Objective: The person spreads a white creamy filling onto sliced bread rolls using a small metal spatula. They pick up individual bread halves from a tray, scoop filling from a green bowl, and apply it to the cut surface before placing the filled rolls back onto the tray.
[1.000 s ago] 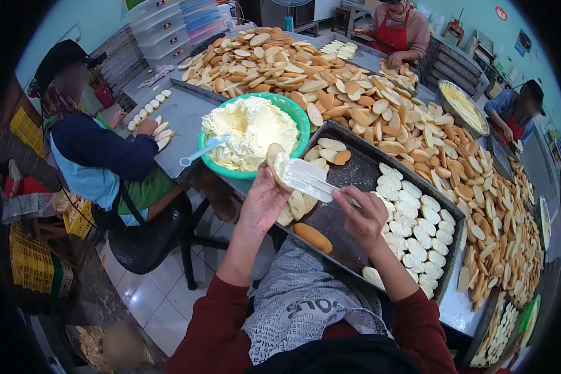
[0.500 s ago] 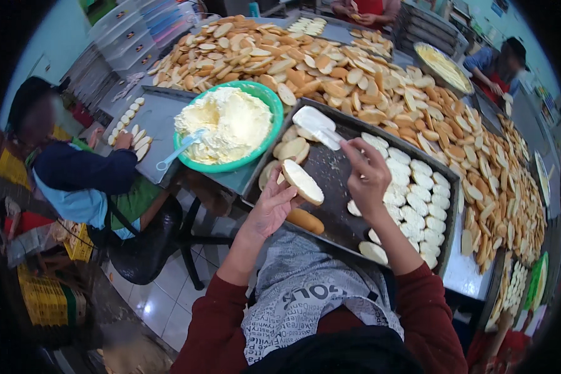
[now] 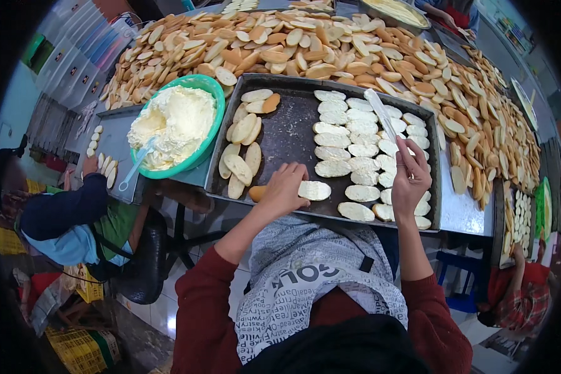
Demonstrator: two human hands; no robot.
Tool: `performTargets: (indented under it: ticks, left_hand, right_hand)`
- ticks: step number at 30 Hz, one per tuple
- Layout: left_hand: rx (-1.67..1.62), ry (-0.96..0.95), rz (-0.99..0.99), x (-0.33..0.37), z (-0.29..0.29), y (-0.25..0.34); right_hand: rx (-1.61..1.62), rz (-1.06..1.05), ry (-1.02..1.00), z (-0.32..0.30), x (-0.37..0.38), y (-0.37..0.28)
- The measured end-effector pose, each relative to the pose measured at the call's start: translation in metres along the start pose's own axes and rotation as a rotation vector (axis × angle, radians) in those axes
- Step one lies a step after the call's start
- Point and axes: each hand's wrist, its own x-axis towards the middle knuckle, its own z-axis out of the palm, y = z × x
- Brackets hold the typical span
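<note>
My left hand [image 3: 285,188] rests on a cream-spread bread slice [image 3: 313,190], setting it on the dark baking tray [image 3: 288,134] near its front edge. My right hand [image 3: 409,176] grips a white spatula [image 3: 381,115] whose blade points up and away over the tray. Rows of spread slices [image 3: 348,141] fill the tray's right half. Plain slices [image 3: 241,147] lie in a loose stack on its left side. A green bowl [image 3: 201,82] of pale cream [image 3: 173,123] with a plastic spoon [image 3: 136,162] stands left of the tray.
A large heap of toasted bread slices [image 3: 330,45] covers the table behind and to the right. A seated person in blue [image 3: 68,212] works at a small tray [image 3: 115,140] on the left. Other people stand at the far side and lower right. A yellow crate [image 3: 84,349] sits on the floor.
My left hand lowered the spread slice from the air onto the tray's front row. My right hand with the spatula moved right, away from the slice.
</note>
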Motion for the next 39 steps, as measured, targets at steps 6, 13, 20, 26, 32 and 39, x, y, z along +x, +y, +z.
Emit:
performTargets:
  ticks: [6,13,20,26,32,39]
  left_hand:
    - [0.158,-0.006,0.043,0.022,0.019,0.013]
    - [0.160,0.103,-0.002,0.023,0.001,0.013]
    - [0.224,-0.299,-0.009,-0.018,-0.064,-0.038]
    - [0.278,-0.091,0.085,-0.024,-0.059,-0.037]
    - [0.406,-0.025,-0.047,-0.028,-0.054,-0.037]
    - [0.250,0.131,0.033,-0.028,-0.057,-0.047]
  right_hand:
    - [0.018,0.003,0.061,-0.005,-0.007,0.001]
    - [0.056,0.039,-0.020,0.002,-0.017,0.002]
    - [0.104,0.014,-0.064,0.018,-0.021,0.003]
    - [0.206,0.067,-0.134,0.034,-0.022,-0.012]
    - [0.276,0.110,-0.183,0.037,-0.023,-0.013]
    - [0.647,0.765,-0.433,0.043,-0.021,-0.020]
